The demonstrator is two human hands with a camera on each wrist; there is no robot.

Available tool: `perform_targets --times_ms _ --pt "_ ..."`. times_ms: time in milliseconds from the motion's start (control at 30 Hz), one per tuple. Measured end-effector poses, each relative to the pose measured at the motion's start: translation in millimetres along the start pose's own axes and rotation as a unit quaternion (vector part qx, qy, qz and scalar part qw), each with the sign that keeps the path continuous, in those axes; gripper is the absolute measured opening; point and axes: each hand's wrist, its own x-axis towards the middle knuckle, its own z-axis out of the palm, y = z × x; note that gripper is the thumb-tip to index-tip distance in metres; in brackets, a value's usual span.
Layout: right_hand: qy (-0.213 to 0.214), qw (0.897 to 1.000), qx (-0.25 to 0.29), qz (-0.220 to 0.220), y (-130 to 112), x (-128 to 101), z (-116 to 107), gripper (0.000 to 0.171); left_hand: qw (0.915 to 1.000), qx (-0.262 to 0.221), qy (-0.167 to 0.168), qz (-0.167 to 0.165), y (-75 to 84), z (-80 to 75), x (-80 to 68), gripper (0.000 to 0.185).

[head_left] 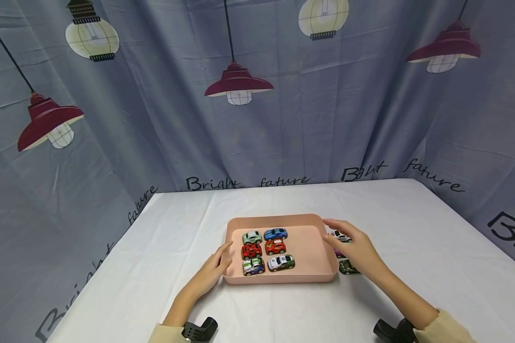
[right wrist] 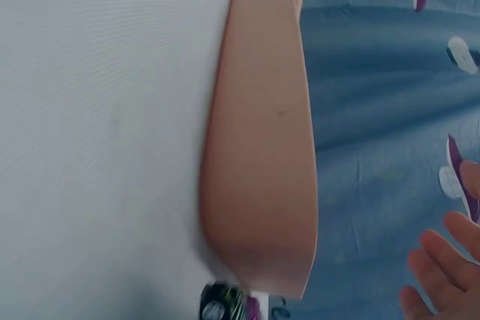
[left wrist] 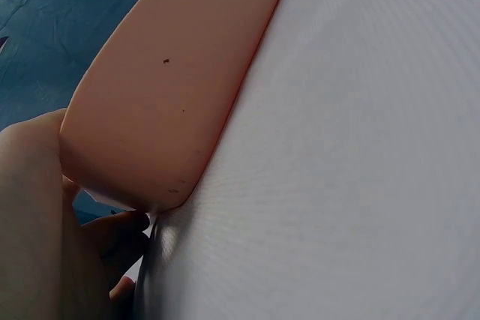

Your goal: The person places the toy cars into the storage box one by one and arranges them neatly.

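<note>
A pink tray (head_left: 313,252) lies on the white table, with toy cars in two columns on its left half. Among them are a mint car (head_left: 252,237), a blue car (head_left: 275,234) and a white-and-green car (head_left: 281,263). At the tray's left edge, my left hand (head_left: 210,270) holds the rim; the left wrist view shows its fingers (left wrist: 124,230) curled by the corner. My right hand (head_left: 360,250) is beside the right rim, fingers spread and apart from the tray wall in the right wrist view. Beneath it, a dark green car (head_left: 347,267) is partly covered.
A white car (head_left: 340,236) and a purple one, mostly hidden by the right hand, are on the cloth right of the tray. White cloth covers the table (head_left: 189,228). A grey-blue curtain (head_left: 283,133) with printed lamps hangs behind and at both sides.
</note>
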Motion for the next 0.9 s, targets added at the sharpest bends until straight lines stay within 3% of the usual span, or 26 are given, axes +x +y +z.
perform_targets --times_ms 400,900 --pt "-0.009 0.998 -0.056 0.010 36 -21 -27 0.048 1.0000 -0.009 -0.003 0.003 -0.4 0.8 -1.7 0.048" --pt "-0.095 0.989 -0.113 -0.030 76 -28 -30 0.044 0.9999 -0.011 -0.005 0.008 -0.3 0.6 -2.0 0.048"
